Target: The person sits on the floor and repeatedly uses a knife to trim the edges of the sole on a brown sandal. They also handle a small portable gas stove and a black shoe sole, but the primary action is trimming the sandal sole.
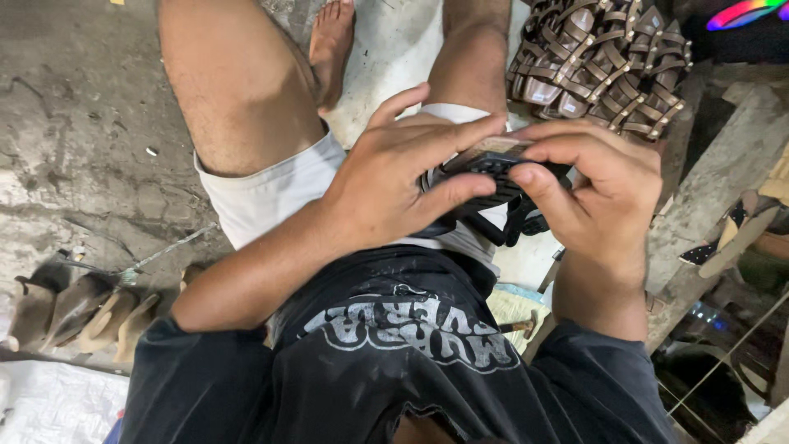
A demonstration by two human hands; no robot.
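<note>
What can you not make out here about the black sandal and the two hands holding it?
Head view:
- black sandal: mostly covered by left hand and right hand, so its shape is unclear.
- Right fingertips: curled behind the sandal.
- pile of brown sandals: cut off by the top edge.

1. The floor (90, 107) is rough grey concrete, stained and cracked, with a paler patch toward the top middle.
2. A bare foot (333, 45) rests flat on that paler patch.
3. A row of tan shoe soles (78, 308) stands on edge at the left, leaning one against the next.
4. A heap of brown strapped sandals (608, 62) lies at the upper right.
5. A small pale scrap (151, 151) lies alone on the bare concrete.
6. A white woven sheet (57, 403) covers the lower left corner.
</note>
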